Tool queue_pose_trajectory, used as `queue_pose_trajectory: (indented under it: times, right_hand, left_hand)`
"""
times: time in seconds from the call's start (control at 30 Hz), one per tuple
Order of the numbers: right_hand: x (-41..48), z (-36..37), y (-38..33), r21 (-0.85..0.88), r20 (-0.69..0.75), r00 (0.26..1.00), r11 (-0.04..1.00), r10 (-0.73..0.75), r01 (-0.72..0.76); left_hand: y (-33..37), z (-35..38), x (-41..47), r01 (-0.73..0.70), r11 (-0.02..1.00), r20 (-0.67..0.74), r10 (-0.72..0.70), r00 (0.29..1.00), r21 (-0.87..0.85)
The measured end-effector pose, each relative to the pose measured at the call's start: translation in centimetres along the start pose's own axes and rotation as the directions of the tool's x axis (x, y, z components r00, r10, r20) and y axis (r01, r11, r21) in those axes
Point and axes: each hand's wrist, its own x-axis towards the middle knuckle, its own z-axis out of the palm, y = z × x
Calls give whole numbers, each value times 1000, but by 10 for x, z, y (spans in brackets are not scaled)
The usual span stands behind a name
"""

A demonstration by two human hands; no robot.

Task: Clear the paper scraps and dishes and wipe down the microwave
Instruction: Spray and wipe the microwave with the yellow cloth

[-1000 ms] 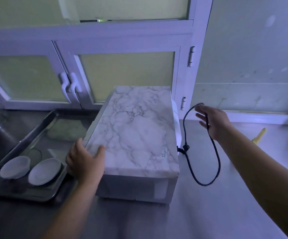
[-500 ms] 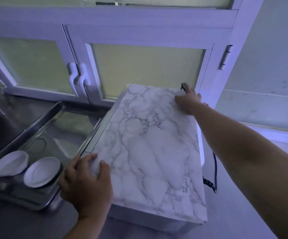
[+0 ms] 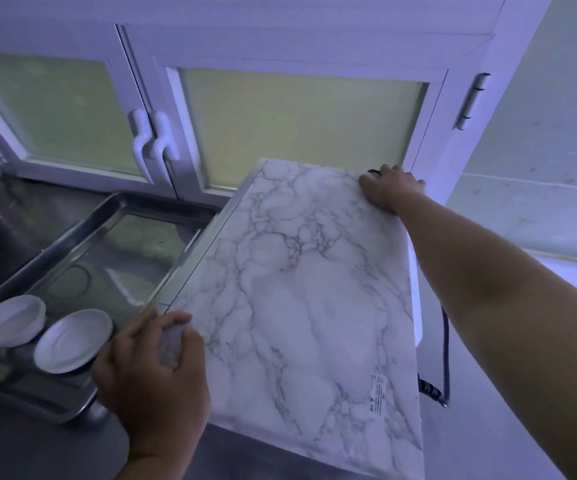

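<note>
Gripping marble-veined boxy microwave [image 3: 308, 306]: left hand [image 3: 152, 372], right hand [image 3: 389, 188].

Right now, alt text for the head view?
Two hands are on a marble-patterned microwave: left hand grips its near left corner, right hand reaches its far right corner. A black cord hangs at its right side; left of it, a metal tray holds two white bowls.

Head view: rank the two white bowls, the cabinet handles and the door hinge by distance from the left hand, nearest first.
1. Right bowl, in the tray, just left of the left hand.
2. Left bowl, at the tray's near-left corner.
3. Cabinet handles, up behind the tray.
4. Door hinge, far upper right.
</note>
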Motion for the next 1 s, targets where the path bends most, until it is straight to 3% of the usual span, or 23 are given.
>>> queue_pose_trajectory:
  times: [0.17, 0.37, 0.63, 1.0]
  right_hand:
    - [-36, -9, 37, -2, -25, 995, 995, 95, -95]
    - [-115, -22, 94, 77, -65, 967, 967, 248, -243]
    - [-240, -28, 127, 241, -82, 909, 893, 409, -380]
    - [-365, -25, 110, 389, -175, 765, 757, 620, -525]
  left_hand:
    - [-12, -7, 13, -27, 997, 150, 37, 988, -70]
    - [-32, -7, 44, -137, 957, 276, 209, 938, -257]
    - [-48, 2, 86, -273, 876, 427, 441, 790, -399]
    - [-54, 12, 119, -381, 807, 527, 586, 616, -451]
